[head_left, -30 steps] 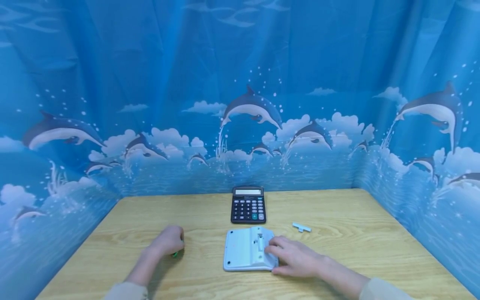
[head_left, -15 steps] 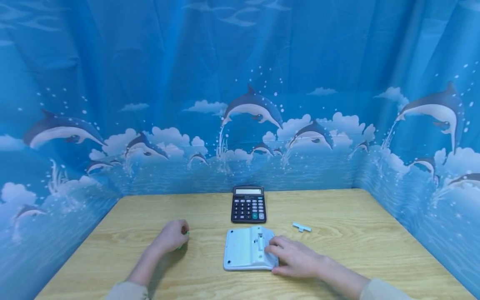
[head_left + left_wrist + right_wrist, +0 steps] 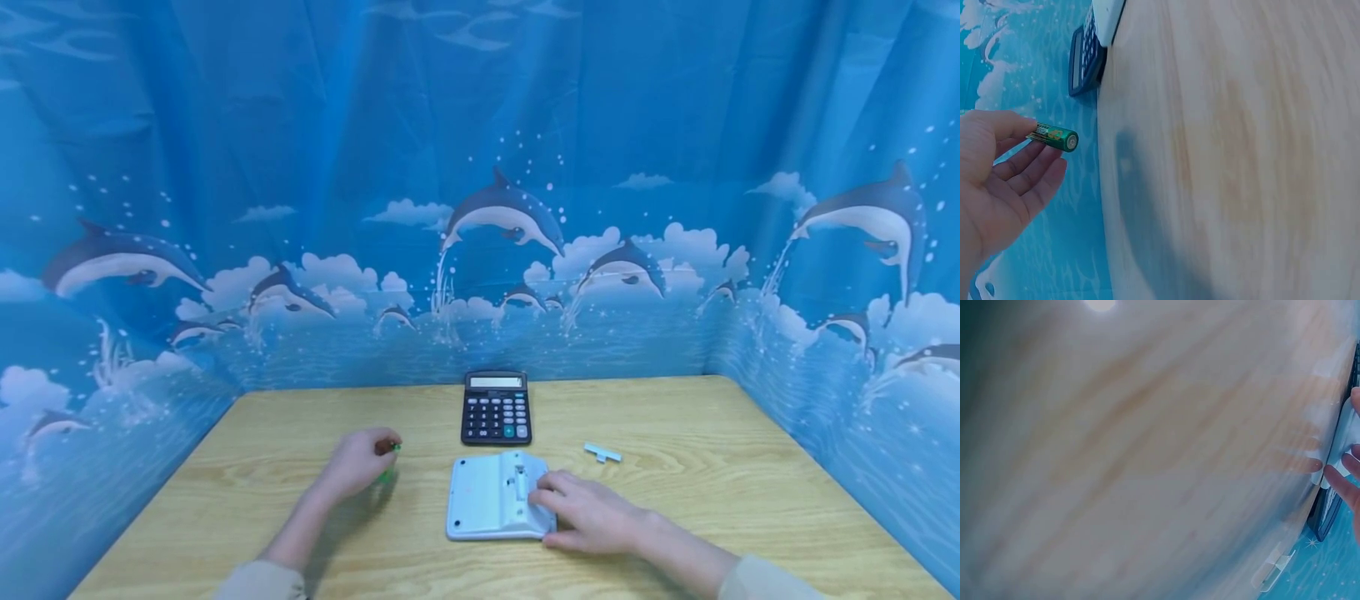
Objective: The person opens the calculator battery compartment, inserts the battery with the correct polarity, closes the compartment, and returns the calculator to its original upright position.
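Between the thumb and fingers of my left hand (image 3: 358, 463) I pinch a green cylindrical battery (image 3: 1055, 137), held above the table; one end face shows in the left wrist view. To its right lies a white calculator (image 3: 480, 500), back side up, with its battery compartment (image 3: 521, 487) uncovered. My right hand (image 3: 596, 515) holds that calculator at its right side, fingers bent over the back and thumb at the near edge. In the right wrist view only some fingertips (image 3: 1349, 487) show at the frame's edge. A small white battery cover (image 3: 602, 453) lies beyond the right hand.
A black calculator (image 3: 497, 408) lies face up just behind the white one. The wooden table (image 3: 735, 467) is bounded at the back and sides by a blue dolphin-print curtain (image 3: 480, 183).
My left hand has moved right and away from me with the battery, nearer the white calculator. The right hand and both calculators have stayed put.
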Demonstrator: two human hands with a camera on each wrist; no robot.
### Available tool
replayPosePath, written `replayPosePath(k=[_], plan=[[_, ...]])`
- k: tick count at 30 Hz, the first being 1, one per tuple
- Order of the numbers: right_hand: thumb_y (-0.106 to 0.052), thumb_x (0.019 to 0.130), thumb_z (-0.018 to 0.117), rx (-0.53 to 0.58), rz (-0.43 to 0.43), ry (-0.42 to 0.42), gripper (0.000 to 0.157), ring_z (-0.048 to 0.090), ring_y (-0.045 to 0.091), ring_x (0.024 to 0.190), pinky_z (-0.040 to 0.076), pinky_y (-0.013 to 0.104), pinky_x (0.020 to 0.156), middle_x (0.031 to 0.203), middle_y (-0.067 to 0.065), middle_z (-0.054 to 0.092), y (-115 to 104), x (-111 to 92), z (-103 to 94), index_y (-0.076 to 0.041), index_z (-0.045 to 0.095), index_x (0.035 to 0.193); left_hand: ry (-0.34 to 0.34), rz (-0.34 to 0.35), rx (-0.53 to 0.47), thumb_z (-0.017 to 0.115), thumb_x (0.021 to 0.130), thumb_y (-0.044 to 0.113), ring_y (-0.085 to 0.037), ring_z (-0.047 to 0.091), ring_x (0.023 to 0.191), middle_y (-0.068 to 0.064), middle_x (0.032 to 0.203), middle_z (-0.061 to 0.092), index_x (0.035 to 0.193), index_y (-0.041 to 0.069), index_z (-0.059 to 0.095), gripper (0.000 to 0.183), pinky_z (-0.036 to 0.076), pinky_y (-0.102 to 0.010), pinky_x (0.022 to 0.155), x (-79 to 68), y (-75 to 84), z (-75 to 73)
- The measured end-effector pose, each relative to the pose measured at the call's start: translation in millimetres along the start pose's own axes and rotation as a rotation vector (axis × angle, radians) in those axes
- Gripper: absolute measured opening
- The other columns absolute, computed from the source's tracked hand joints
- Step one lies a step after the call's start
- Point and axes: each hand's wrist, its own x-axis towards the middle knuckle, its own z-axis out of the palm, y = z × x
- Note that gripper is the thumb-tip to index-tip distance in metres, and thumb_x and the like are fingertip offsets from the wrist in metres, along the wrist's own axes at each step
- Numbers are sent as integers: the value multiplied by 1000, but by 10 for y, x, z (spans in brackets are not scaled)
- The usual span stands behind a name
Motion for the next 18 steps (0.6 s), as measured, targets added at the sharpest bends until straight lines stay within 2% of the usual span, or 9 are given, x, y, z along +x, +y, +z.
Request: replayPosePath(k=[7, 14, 18], plan=[[-43, 88, 58, 2, 5, -15, 44, 53, 19, 106, 49, 32, 85, 118, 7, 54, -8, 0, -12, -16, 54, 122, 8, -19, -60, 64, 80, 5, -13, 57, 77, 0, 81, 62, 99, 3, 65, 19, 49, -35, 72, 50, 217, 89], [-45, 87, 58, 11, 8, 0, 45, 53, 18, 106, 49, 32, 84, 118, 6, 53, 9, -8, 16, -17, 53, 122, -54, -31, -109, 65, 80, 6, -14, 57, 77, 1, 83, 61, 101, 3, 63, 22, 50, -31, 71, 111, 485, 198], [-46, 86, 59, 7, 1, 20, 46, 53, 18, 105, 49, 32, 83, 117, 6, 54, 16, -8, 21, -17, 54, 122, -83, -5, -141, 65, 80, 6, -14, 57, 76, 0, 82, 62, 101, 3, 63, 21, 50, -29, 69, 118, 600, 234]])
